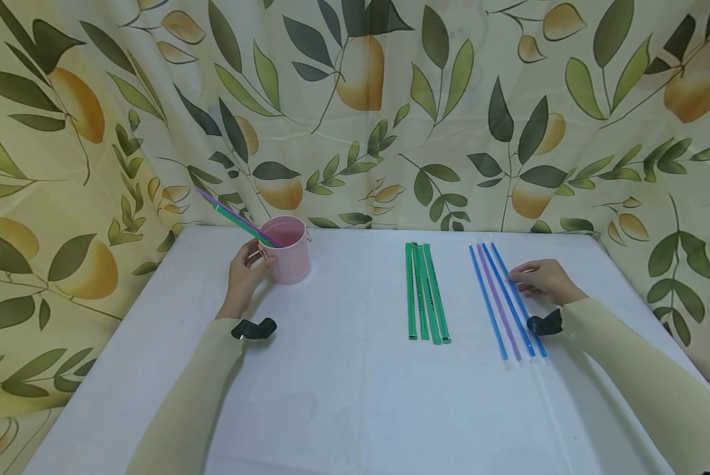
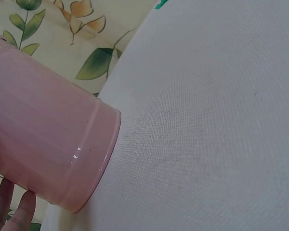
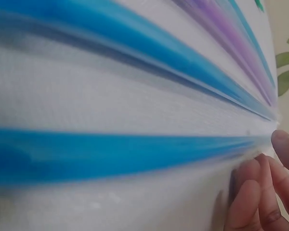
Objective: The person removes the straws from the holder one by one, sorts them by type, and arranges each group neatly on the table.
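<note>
My left hand (image 1: pixel 245 277) holds the left side of a pink bucket (image 1: pixel 292 260), which stands upright on the table's far left. Leaning out of the bucket toward the left are a green straw (image 1: pixel 236 219) and a purple straw (image 1: pixel 212 198). In the left wrist view the bucket (image 2: pixel 48 125) fills the left side, with fingertips (image 2: pixel 24 209) along its wall. At the right, my right hand (image 1: pixel 548 280) has its fingertips right at the edge of the rightmost blue straw (image 1: pixel 524 310). This blue straw (image 3: pixel 111 156) runs toward those fingers in the right wrist view.
Two more blue straws (image 1: pixel 488 303) and a purple straw (image 1: pixel 499 303) lie left of my right hand. Several flat green-wrapped straws (image 1: pixel 419 290) lie side by side nearer the table's middle. A leaf-patterned curtain (image 1: pixel 355 165) hangs behind the white table (image 1: pixel 343 396).
</note>
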Demonstrator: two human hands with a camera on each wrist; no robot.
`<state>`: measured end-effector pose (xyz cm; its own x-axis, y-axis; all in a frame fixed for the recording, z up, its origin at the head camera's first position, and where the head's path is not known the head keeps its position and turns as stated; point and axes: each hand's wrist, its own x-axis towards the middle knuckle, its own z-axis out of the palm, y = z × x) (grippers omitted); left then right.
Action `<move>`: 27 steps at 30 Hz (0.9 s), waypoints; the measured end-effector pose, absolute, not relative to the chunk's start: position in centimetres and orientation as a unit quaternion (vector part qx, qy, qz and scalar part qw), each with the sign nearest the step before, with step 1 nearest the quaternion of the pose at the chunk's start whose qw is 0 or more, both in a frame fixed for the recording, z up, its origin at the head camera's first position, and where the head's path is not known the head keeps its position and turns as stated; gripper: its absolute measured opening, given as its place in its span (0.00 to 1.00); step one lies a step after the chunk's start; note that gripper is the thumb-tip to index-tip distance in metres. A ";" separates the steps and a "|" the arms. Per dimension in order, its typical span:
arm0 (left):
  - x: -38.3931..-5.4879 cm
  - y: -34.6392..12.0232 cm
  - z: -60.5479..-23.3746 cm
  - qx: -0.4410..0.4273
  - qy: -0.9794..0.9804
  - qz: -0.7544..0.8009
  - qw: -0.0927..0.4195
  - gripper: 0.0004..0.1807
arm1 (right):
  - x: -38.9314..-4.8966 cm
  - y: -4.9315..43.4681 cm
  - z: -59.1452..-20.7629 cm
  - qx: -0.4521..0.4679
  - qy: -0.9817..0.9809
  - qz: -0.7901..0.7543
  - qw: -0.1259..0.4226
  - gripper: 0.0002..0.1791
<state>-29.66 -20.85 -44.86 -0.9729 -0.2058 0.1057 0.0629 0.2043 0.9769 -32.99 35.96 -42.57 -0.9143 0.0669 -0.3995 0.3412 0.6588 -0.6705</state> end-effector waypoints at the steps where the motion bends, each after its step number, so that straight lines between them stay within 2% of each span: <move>1: -29.7 -20.8 -44.9 0.046 -0.767 -0.630 0.108 0.37 | -33.0 36.1 -42.5 0.111 0.894 -0.397 0.175 0.30; 7: -29.6 -20.8 -44.9 0.041 -0.761 -0.637 0.114 0.36 | -32.7 37.3 -41.6 0.084 0.889 -0.412 0.184 0.33; 13: -29.6 -20.8 -44.7 0.045 -0.766 -0.632 0.110 0.36 | -32.6 37.9 -40.8 0.068 0.885 -0.430 0.165 0.35; 19: -29.6 -20.8 -44.7 0.043 -0.764 -0.633 0.113 0.36 | -32.6 37.6 -40.0 0.023 0.891 -0.434 0.127 0.39; 27: -29.1 -20.6 -43.8 0.040 -0.753 -0.649 0.102 0.36 | -32.8 35.3 -37.4 -0.069 0.878 -0.470 0.056 0.35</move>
<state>-29.08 -20.55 -43.84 -0.9761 -0.1923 0.1016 0.0719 0.1556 0.9852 -32.85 35.31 -37.42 -0.9842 -0.1739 -0.0327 -0.0692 0.5484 -0.8333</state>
